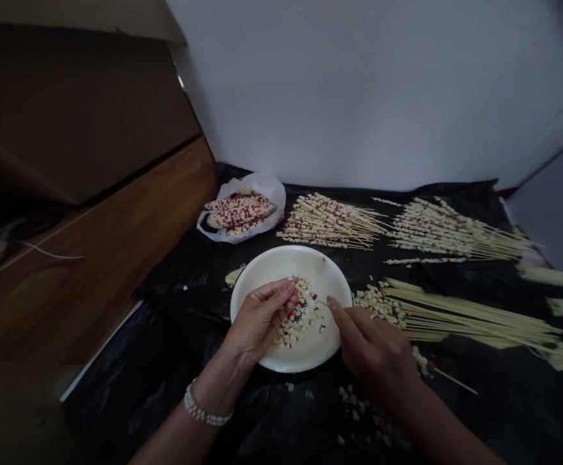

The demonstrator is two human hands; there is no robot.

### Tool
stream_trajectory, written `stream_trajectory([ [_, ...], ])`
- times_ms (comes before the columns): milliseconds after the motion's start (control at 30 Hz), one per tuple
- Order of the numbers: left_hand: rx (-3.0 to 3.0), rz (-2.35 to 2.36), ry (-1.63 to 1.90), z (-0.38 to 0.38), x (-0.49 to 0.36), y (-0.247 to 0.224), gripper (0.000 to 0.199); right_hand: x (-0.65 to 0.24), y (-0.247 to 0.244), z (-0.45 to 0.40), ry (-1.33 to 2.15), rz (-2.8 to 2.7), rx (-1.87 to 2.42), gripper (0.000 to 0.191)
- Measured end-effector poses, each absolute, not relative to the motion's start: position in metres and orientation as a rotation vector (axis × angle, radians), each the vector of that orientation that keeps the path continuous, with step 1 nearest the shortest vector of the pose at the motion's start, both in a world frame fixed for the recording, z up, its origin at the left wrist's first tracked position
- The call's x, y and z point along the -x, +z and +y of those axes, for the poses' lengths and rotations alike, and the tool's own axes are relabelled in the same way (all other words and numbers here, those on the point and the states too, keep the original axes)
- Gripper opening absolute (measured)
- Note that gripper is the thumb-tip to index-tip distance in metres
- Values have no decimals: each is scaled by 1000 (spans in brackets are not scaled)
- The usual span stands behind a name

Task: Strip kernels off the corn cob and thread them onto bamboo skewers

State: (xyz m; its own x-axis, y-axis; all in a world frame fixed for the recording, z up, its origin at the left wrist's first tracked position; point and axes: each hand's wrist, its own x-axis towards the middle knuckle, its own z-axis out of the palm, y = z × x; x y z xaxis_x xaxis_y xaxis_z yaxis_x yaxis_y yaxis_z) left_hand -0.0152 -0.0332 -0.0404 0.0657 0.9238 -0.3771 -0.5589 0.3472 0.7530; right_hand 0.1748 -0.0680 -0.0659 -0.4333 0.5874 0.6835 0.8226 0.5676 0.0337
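Note:
Over the white bowl (250,268), my left hand (262,316) is closed in a pinch; what sits between its fingertips is too small to make out. My right hand (373,342) grips a thin wooden skewer (324,302), which points left over the bowl towards my left fingertips. A dark red corn kernel (313,296) shows near the skewer's tip. Loose pale corn kernels (288,336) lie in the bowl, with a red and green patch on its floor among them. My left hand partly covers them.
Behind the bowl, a plastic bag (274,187) holds speckled corn cobs (240,213). Two piles of kernel-threaded skewers (330,223) lie at the back. Bare skewers (470,316) and a heap of kernels (378,303) are on the right. Black plastic sheeting (179,349) covers the surface.

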Motion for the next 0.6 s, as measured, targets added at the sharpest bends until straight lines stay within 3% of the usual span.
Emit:
stream_trajectory([
  [267,-365,910,1071,-35,13,-44,12,-173,-66,-67,-489,-2161,1084,58],
  [600,-289,803,1075,-35,11,-42,21,-176,-67,-66,-486,-2152,1144,33],
])
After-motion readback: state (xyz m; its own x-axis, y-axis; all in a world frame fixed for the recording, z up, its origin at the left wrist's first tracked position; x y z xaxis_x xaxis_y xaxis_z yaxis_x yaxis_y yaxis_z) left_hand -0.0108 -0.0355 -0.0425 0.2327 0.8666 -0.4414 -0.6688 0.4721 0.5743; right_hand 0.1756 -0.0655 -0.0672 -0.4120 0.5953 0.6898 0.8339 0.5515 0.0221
